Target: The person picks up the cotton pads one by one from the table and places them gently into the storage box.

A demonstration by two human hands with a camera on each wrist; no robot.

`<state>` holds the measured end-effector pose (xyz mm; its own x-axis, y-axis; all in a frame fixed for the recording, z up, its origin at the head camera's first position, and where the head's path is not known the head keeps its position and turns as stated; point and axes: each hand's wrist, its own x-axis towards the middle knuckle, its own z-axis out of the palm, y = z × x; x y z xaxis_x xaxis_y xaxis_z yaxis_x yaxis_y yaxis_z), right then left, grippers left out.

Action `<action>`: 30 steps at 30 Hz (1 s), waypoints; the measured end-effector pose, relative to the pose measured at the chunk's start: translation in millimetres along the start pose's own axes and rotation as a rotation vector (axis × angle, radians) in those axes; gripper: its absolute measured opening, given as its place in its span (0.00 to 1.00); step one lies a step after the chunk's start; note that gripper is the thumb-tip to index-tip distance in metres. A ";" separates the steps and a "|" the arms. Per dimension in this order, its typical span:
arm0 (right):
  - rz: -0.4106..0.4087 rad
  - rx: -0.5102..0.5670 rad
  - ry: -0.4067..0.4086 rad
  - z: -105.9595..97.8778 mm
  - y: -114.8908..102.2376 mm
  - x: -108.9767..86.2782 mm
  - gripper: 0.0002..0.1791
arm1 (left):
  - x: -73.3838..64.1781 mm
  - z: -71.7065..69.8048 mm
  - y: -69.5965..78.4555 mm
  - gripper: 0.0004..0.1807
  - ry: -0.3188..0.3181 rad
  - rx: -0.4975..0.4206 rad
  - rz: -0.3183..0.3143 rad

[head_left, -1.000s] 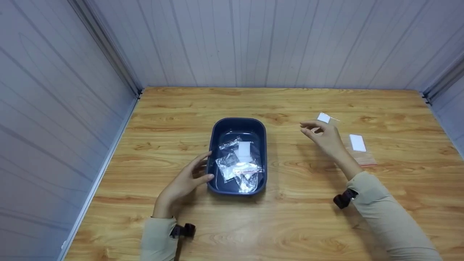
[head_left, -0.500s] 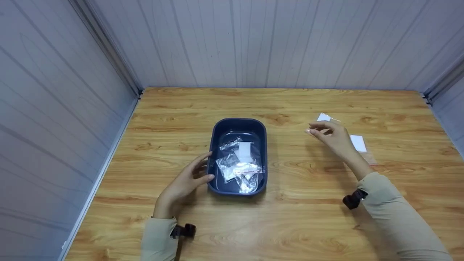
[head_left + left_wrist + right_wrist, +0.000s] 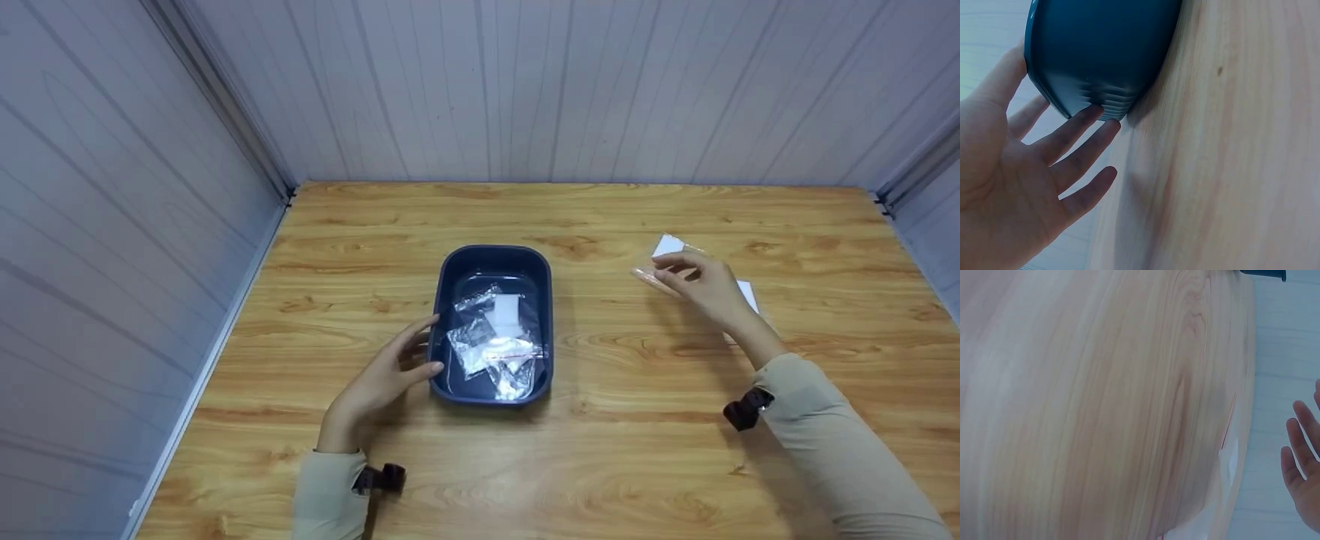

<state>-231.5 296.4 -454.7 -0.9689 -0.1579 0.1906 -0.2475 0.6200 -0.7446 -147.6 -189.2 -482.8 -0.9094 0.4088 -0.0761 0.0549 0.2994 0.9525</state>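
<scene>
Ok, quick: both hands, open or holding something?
Left hand: open, touching the blue tub.
Right hand: open, loosely curled near a plastic bag; no hold visible.

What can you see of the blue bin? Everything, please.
The bin is dark blue, glossy and plastic-looking, open-topped, rectangular with rounded corners. The left wrist view shows ridges low on its outside. It stands upright on the table. Clear bags lie inside, a white piece among them. The left hand touches its left side.
</scene>
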 end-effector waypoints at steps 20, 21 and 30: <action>0.058 -0.040 -0.072 -6.6 26.1 3.2 0.17 | 0.9 -1.5 2.2 0.40 0.004 0.023 -0.009; 0.059 -0.043 -0.074 -6.5 26.9 3.9 0.17 | 1.1 -1.5 2.1 0.40 0.005 0.021 -0.010; 0.074 -0.049 -0.082 -9.0 34.8 6.6 0.18 | 0.8 -0.9 2.5 0.40 0.013 0.012 -0.028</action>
<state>-246.5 323.9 -473.6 -0.9818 -0.1716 0.0820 -0.1772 0.6691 -0.7218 -148.6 -188.8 -480.2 -0.9159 0.3892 -0.0986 0.0345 0.3208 0.9465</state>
